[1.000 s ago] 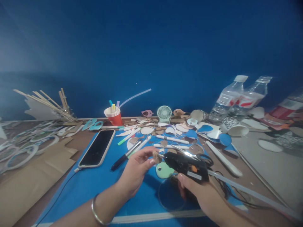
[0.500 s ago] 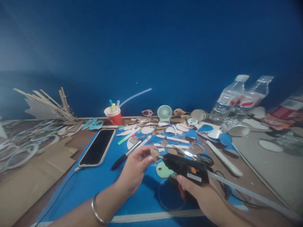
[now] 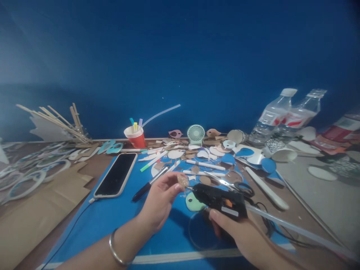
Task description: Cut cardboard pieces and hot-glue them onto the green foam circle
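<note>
My left hand [image 3: 161,198] pinches a small brown cardboard piece [image 3: 182,181] between thumb and fingers, above the blue mat [image 3: 109,228]. My right hand [image 3: 239,230] is wrapped round the handle of a black glue gun [image 3: 221,198], a long clear glue stick [image 3: 298,228] sticking out of its back. The metal nozzle points left and is at the edge of the brown piece; whether they touch is hard to tell. Just below the nozzle lies a green bird-like cutout [image 3: 194,202] with a dark spot, and near it a thin clear ring.
Left of my hands lie a phone [image 3: 116,176] and a black marker [image 3: 142,192]. Scissors [image 3: 227,183], pens and many cutouts spread behind. Farther back stand a red cup [image 3: 135,137], a small fan [image 3: 196,134] and plastic bottles [image 3: 277,112]. Brown cardboard [image 3: 42,202] lies at the left.
The brown piece has turned slightly in my left fingers, showing more of its face. The glue gun has shifted a little to the left.
</note>
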The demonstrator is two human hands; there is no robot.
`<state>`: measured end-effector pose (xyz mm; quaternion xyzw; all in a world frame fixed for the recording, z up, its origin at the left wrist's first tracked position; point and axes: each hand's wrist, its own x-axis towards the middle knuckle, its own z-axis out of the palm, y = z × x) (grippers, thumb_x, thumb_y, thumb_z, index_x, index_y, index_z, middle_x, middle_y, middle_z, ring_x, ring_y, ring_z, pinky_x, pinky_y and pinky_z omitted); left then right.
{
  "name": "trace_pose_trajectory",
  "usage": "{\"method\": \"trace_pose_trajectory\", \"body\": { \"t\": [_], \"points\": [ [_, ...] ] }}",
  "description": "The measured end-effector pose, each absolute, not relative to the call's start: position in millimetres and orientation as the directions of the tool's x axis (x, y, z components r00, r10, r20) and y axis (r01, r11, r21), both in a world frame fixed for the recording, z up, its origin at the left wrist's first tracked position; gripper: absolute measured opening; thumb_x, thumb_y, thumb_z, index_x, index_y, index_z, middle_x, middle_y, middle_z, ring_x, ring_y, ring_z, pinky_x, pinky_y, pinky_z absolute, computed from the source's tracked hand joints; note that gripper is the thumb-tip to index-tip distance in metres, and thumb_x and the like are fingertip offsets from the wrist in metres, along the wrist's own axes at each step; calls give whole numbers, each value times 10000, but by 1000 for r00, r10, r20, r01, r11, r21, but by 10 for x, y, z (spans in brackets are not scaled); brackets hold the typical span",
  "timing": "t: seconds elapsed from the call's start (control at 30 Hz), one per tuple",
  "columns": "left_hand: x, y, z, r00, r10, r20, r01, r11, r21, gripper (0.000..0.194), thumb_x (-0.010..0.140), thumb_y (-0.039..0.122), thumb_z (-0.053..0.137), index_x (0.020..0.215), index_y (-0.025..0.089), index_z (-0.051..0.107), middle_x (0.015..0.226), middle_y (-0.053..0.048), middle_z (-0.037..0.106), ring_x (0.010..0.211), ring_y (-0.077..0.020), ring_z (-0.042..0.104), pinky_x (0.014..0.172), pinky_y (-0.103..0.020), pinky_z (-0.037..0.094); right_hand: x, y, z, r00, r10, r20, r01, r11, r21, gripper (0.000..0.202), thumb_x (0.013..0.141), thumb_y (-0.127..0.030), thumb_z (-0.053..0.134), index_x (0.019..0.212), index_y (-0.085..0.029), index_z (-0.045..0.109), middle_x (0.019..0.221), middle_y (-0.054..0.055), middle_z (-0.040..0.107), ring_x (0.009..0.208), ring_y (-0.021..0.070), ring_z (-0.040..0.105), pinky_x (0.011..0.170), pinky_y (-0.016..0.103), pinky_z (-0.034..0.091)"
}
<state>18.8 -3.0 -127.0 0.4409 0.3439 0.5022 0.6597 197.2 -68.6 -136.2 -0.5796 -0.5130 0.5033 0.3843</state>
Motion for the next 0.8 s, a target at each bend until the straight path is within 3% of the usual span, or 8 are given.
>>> {"method": "trace_pose_trajectory", "body": {
  "t": [0.33, 0.53, 0.7, 0.8],
  "points": [
    [185, -6, -1254, 193, 981, -5, -400, 84, 913, 174, 680, 184, 677, 850, 195, 645, 859, -11, 623, 764, -110, 545, 707, -216, 440, 1971, -683, -1342, -23, 987, -162, 247, -151, -957, 320, 771, -405, 529, 539, -184, 542, 535, 9, 579, 551, 171, 553, 577, 292, 438],
    [165, 28, -1247, 122, 992, -40, -419, 88, 904, 185, 697, 192, 667, 880, 201, 641, 890, -10, 623, 808, -115, 551, 711, -215, 446, 1976, -636, -1291, 43, 996, -76, 178, -83, -981, 394, 794, -417, 494, 489, -174, 547, 535, 32, 588, 569, 174, 552, 568, 283, 434],
    [213, -37, -1216, 132, 988, -73, -436, 125, 891, 179, 675, 186, 684, 850, 187, 647, 893, -17, 623, 793, -113, 557, 703, -215, 449, 1937, -531, -1288, 122, 978, -168, -142, -150, -978, 188, 698, -347, 631, 729, -164, 597, 518, -7, 590, 522, 164, 550, 534, 286, 450],
    [282, -173, -1190, 203, 970, -138, -451, 217, 866, 146, 717, 181, 647, 863, 183, 636, 889, -18, 619, 811, -108, 556, 726, -211, 445, 1877, -506, -1287, 177, 960, -217, -342, -147, -928, 308, 573, -243, 736, 817, -174, 560, 636, -18, 627, 523, 139, 545, 535, 273, 456]
  ]
}}
